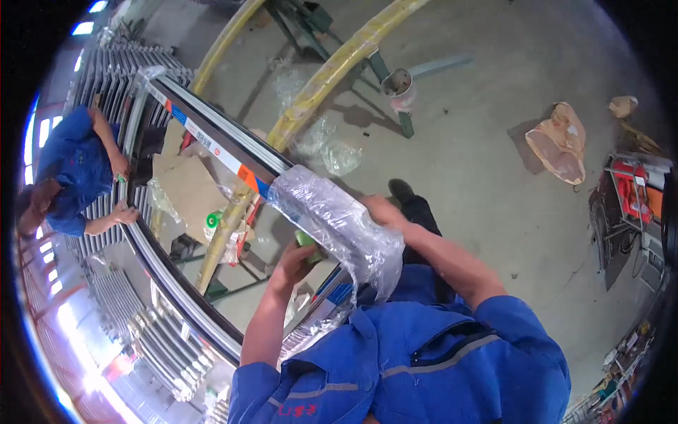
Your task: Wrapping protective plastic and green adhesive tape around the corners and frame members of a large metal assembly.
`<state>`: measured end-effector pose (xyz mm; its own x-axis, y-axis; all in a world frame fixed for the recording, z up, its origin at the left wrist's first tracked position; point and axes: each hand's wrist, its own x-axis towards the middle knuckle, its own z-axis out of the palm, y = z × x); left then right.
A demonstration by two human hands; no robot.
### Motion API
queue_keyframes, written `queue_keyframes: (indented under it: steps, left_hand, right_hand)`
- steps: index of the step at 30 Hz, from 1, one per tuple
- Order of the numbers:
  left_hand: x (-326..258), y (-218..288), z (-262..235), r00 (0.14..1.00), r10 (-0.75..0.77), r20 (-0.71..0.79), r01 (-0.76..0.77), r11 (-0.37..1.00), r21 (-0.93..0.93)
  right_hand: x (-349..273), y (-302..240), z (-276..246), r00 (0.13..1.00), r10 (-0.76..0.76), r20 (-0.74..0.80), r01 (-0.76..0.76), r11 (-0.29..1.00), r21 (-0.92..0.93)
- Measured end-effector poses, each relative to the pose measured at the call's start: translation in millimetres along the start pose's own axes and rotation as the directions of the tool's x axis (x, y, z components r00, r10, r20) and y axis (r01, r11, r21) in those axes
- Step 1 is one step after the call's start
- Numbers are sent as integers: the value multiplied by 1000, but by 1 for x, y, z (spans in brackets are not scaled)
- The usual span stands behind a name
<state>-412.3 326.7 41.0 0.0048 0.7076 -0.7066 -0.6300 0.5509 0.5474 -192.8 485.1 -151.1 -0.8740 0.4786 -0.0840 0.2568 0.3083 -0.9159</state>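
Observation:
A large rectangular frame of dark and silver profiles point(233, 134) with a printed strip along its side stretches from the upper left toward my body. Clear plastic film point(339, 219) covers its near corner in loose, crinkled folds. My left hand point(291, 263) is closed round a roll of green tape point(306, 245), just beneath the film's left edge. On the far right side of the wrapped corner, my right hand point(381, 210) grips the film against the frame. Its fingertips are partly hidden by the plastic.
Yellow-wrapped support bars point(311, 99) run beneath the frame. Across it, a co-worker in blue point(78, 162) handles its far side. Cardboard point(191, 187) and another green tape roll point(213, 220) lie below. A bucket point(399, 86), brown paper point(559, 141) and a tool cart point(635, 198) stand rightward.

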Motion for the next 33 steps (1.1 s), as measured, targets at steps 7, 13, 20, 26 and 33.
queue_keyframes:
  steps: [7, 13, 20, 26, 33]
  left_hand:
    - [-65, 48, 27, 956, 281, 82, -274, 958, -88]
    - [-79, 78, 84, 949, 278, 148, -314, 863, 396]
    - [-73, 88, 135, 960, 209, 187, -280, 758, 589]
    - [-119, 65, 213, 798, 286, 531, -363, -475, 802]
    - [-50, -30, 207, 744, -329, 581, -328, -938, -112]
  right_hand:
    - [-87, -159, -138, 734, 358, -577, -327, 931, 163]
    - [-67, -329, -125, 893, -391, -224, 300, 886, -353]
    - [-38, -317, -134, 874, -477, -89, 424, 840, -340]
    - [-71, -288, -214, 923, -381, -59, 350, 892, -284]
    - [-79, -241, -226, 967, -254, 18, 249, 930, -270]
